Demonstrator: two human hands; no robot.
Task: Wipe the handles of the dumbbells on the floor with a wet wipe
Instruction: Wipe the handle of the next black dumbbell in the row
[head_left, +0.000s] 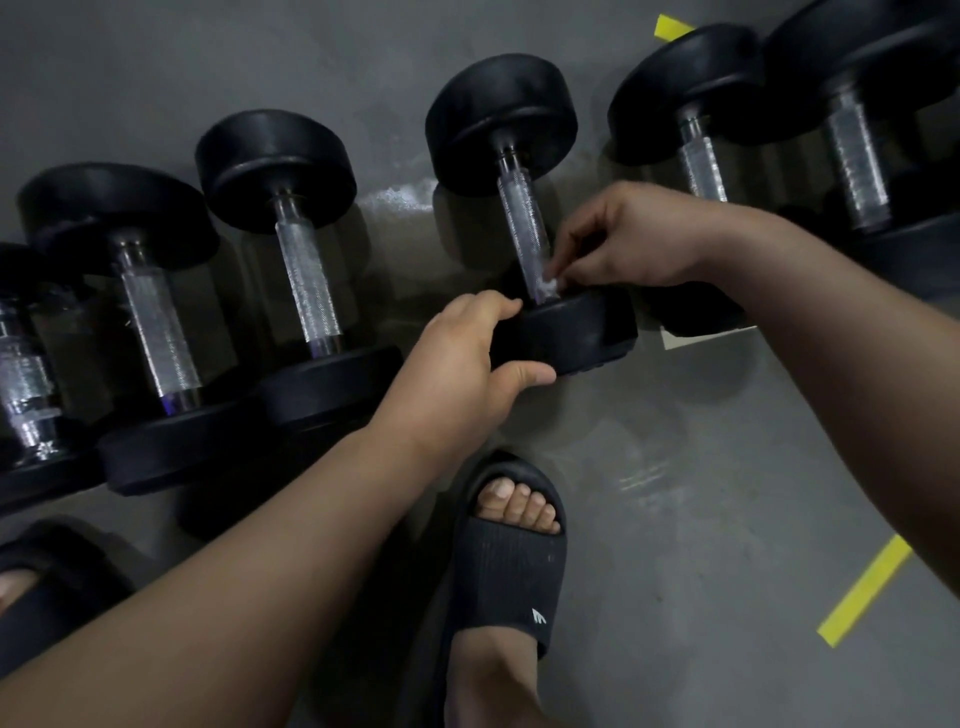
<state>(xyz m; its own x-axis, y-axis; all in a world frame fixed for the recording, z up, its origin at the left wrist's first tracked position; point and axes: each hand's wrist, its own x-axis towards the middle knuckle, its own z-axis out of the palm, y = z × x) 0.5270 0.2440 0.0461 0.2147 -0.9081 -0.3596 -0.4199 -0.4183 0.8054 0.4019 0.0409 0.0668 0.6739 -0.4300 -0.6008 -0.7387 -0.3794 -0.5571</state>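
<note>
One black dumbbell (501, 130), knurled silver handle (522, 228), right hand (623, 244) fingers pinching white wipe (550, 285) against it, left hand (457, 364) gripping near head (582, 332)

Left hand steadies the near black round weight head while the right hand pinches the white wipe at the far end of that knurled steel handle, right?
Not the far end: in the head view the right hand pinches the white wipe at the near end of the knurled steel handle; the rest holds.

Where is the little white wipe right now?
Near the middle of the head view, the wet wipe is pinched in the right hand against the near end of a dumbbell handle, just above the black weight that the left hand holds.
</note>
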